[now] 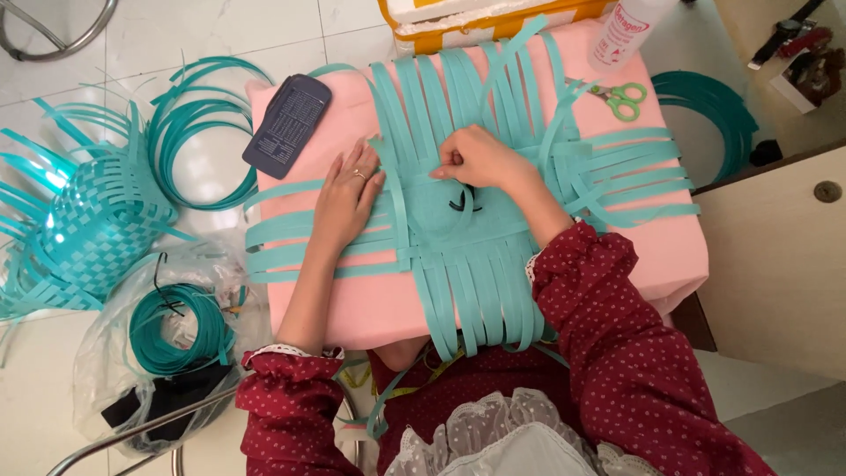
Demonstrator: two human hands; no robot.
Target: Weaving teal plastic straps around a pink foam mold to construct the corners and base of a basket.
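Teal woven strip mat point(458, 238) lies mid-frame on pink board point(670, 256). Left hand point(348, 198) flat, fingers spread, pressing strips. Right hand point(476, 159) fingers pinched on one strip. Strips look slippery; weave may slide loose if flat hand lifts. Green scissors point(624, 97) upper right.

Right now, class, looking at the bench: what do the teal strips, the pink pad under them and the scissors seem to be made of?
Teal strips: probably plastic strapping; flat, even and faintly glossy.
Pink pad: seemingly fabric-covered cushion or foam; matte, with soft rounded edges.
Scissors: green handles look like moulded plastic; the blades are too small to judge.
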